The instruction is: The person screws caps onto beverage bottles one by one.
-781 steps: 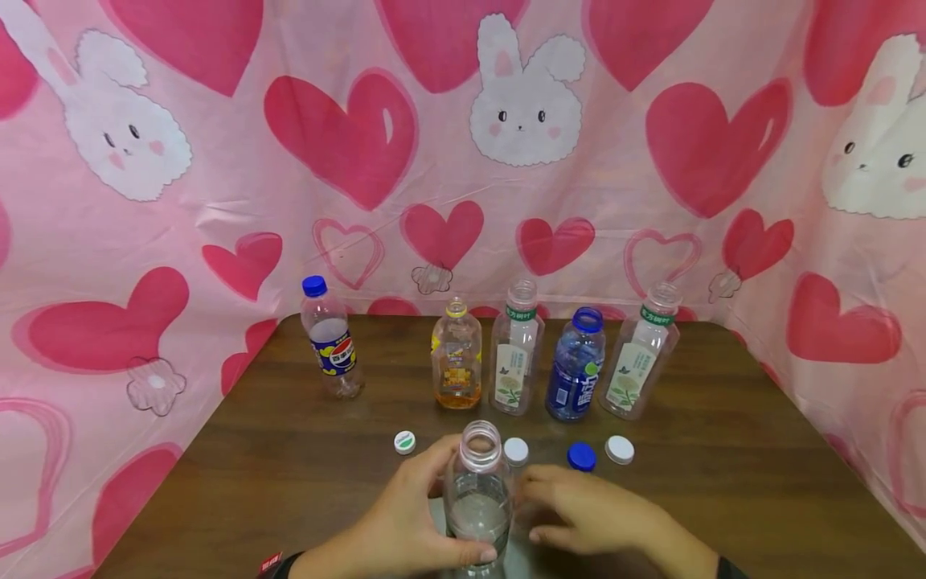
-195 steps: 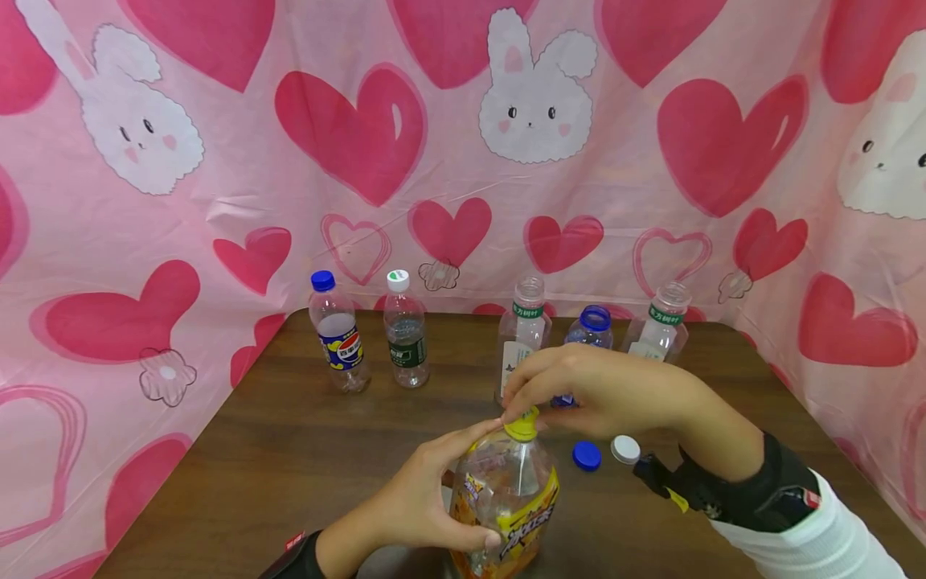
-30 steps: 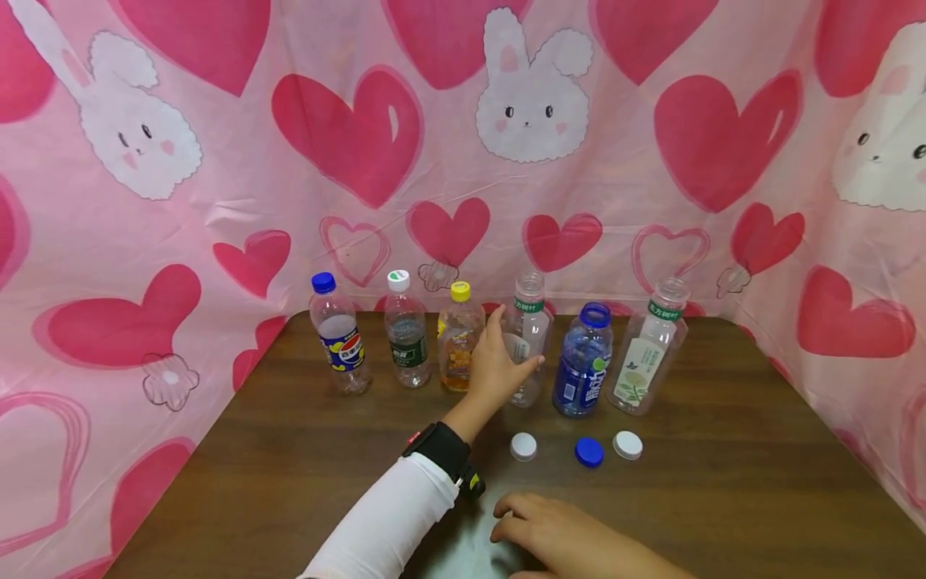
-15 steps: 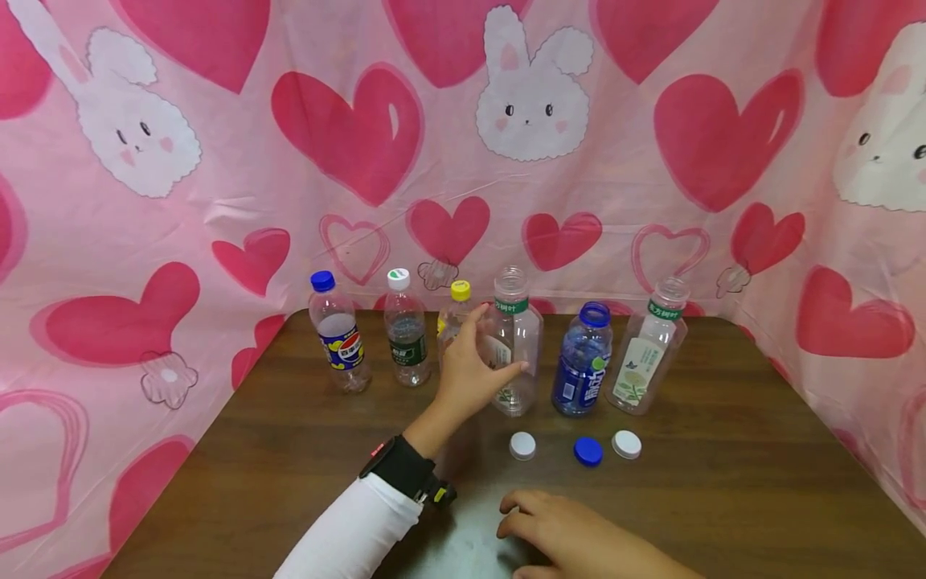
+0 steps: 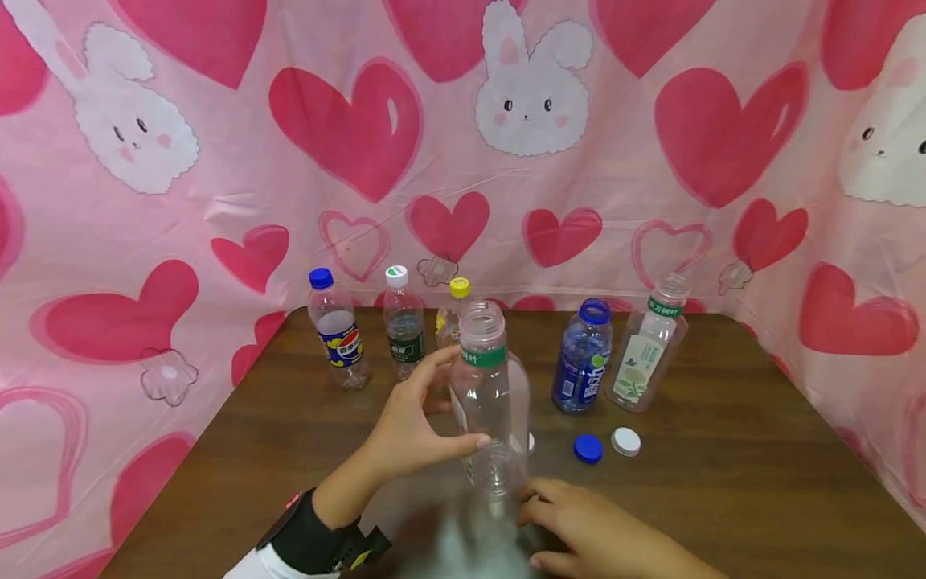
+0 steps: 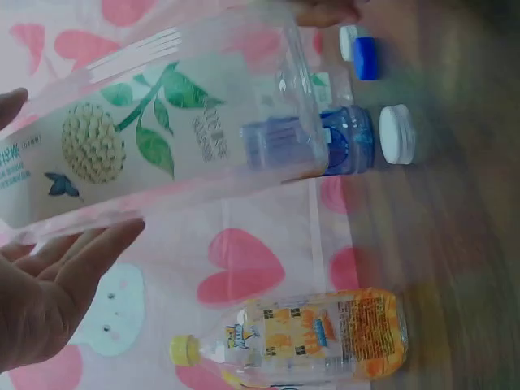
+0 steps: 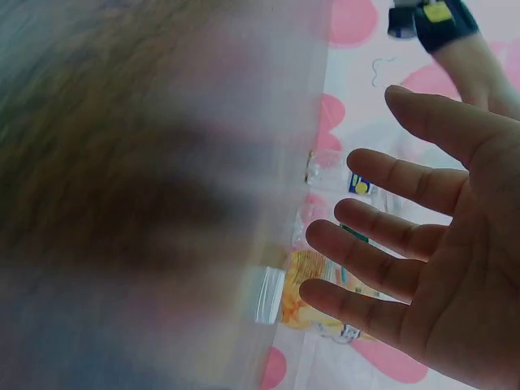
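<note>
Clear bottle, uncapped and seemingly empty, held in front of the person, neck uppermost and leaning slightly left; its base appears raised above the table. Left hand: thumb and fingers curved about the bottle's body, below the green band, so that neck and mouth stand free. Right hand: fingers parted, holding nothing, just beside the base; contact cannot be told. Sound handling probably calls for moderate pressure, since thin plastic may buckle; for a level base; and for the right hand to steady from low down. A white cap, mostly hidden behind the clear bottle, is best given room. To the clear bottle's right: blue cap, second white cap; farther back, blue bottle and twin bottle. Behind it to the left: yellow-capped bottle, white-capped bottle, Pepsi bottle.
</note>
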A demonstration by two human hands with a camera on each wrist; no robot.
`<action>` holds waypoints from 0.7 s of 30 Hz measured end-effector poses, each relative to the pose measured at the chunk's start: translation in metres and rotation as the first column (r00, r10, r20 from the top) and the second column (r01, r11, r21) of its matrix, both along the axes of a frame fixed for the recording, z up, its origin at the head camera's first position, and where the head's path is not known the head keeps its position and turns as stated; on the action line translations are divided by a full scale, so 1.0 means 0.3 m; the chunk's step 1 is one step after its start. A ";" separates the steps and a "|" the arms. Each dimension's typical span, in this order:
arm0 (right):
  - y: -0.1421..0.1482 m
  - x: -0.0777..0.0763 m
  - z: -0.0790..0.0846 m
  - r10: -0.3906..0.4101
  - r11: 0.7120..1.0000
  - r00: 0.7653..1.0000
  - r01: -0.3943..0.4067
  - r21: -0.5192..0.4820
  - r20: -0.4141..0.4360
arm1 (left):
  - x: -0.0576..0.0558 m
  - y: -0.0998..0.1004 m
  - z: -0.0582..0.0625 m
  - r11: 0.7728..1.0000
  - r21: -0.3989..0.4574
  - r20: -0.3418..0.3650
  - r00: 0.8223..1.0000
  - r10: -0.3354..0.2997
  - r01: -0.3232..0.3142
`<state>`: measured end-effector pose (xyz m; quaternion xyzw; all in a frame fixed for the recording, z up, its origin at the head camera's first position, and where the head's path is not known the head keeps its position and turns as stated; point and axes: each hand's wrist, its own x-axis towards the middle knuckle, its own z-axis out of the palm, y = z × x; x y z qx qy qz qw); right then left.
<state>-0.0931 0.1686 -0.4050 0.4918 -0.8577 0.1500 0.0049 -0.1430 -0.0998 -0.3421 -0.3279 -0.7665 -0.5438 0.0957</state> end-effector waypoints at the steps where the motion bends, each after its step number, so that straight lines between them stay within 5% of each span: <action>1: 0.004 0.000 0.001 -0.009 1.000 1.000 0.009 -0.002 0.005 | 0.013 -0.008 -0.002 1.000 -0.006 0.010 1.000 -0.029 0.029; 5: 0.019 -0.002 0.005 -0.045 0.999 0.999 0.045 -0.009 0.026 | 0.065 -0.030 -0.019 0.988 -0.038 0.065 0.987 -0.144 0.147; 11: 0.035 -0.018 0.015 -0.094 0.994 0.995 0.093 -0.061 -0.017 | 0.127 -0.035 -0.055 0.961 -0.081 0.046 0.964 -0.262 0.265; 21: -0.005 -0.101 0.024 -0.096 0.992 0.991 0.088 -0.085 -0.095 | 0.153 -0.025 -0.077 0.952 -0.094 -0.024 0.955 -0.296 0.293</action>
